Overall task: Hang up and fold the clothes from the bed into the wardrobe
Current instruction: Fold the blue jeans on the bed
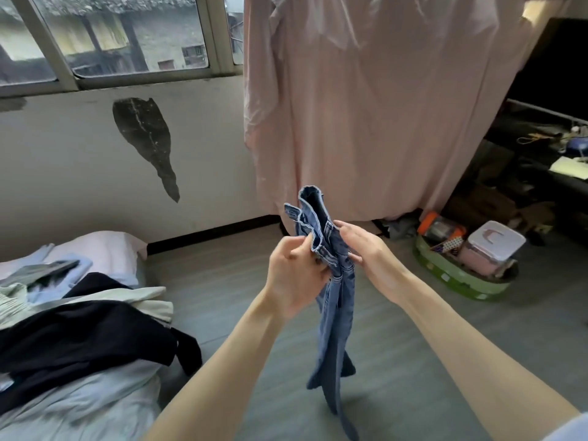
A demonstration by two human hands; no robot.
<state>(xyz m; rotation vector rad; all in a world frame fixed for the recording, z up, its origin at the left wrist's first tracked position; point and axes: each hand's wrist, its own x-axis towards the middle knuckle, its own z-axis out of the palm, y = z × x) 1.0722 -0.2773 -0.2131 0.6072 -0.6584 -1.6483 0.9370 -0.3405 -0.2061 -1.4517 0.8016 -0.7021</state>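
A: Where are the jeans [334, 300]?

B: Held up in mid-air over the grey floor [413, 361], in front of the person and to the right of the bed [95, 405]. The waistband is bunched at the top between both hands, and the legs hang straight down in a narrow twist

A: What is the left hand [294, 275] doing?

B: It grips the jeans. The fingers are curled round the gathered denim just below the waistband, with the thumb pinching a fold near the belt loops

A: And the right hand [369, 253]?

B: Its fingers lie fairly straight against the far side of the waistband, touching the cloth. I see no curl round it, so it reads as a flat, unclenched hand pressed to the denim

A: What is still on the bed?

B: A heap of clothes [82, 329]: a black garment spread across the middle, pale green and light blue pieces beneath and behind it, with a pink pillow [108, 249] at the head

A: Anything else nearby?

B: A pink curtain [366, 106] hangs behind the jeans. To its right a green basket [455, 275] sits on the floor with a white lidded box [493, 246] in it. A window [111, 36] is at upper left
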